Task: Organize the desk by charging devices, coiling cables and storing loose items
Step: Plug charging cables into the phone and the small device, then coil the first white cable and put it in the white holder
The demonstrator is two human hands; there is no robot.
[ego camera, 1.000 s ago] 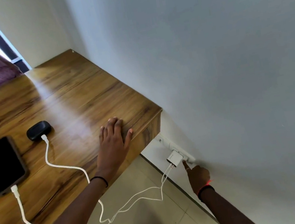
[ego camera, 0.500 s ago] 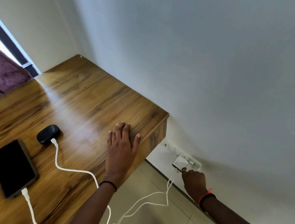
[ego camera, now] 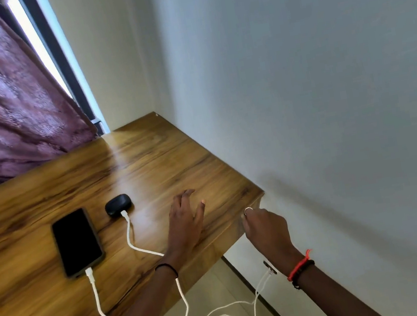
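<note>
Wood-grain desk [ego camera: 147, 162] runs along a pale wall. On it the phone [ego camera: 77, 241] lies face up with its screen dark, and a white cable [ego camera: 95, 295] is plugged into its near end. Just right of the phone sits the black earbud case [ego camera: 118, 205], fed by a second white lead [ego camera: 129, 234].

Both cords drop off the desk edge right of the phone and hang in a loose tangle toward a charger [ego camera: 270, 269], mostly hidden behind the right wrist. That slack is the risk, I judge: a forearm or foot snagging the loop could pull a plug out or drag the phone over the edge.

Further right of the phone, the left hand [ego camera: 184, 217] is spread flat with fingers apart, holding nothing. Blur hides whether it touches the wood. Furthest right, at the desk corner, the right hand [ego camera: 265, 227] has its fingers curled under, and I cannot tell whether it grips anything.
</note>
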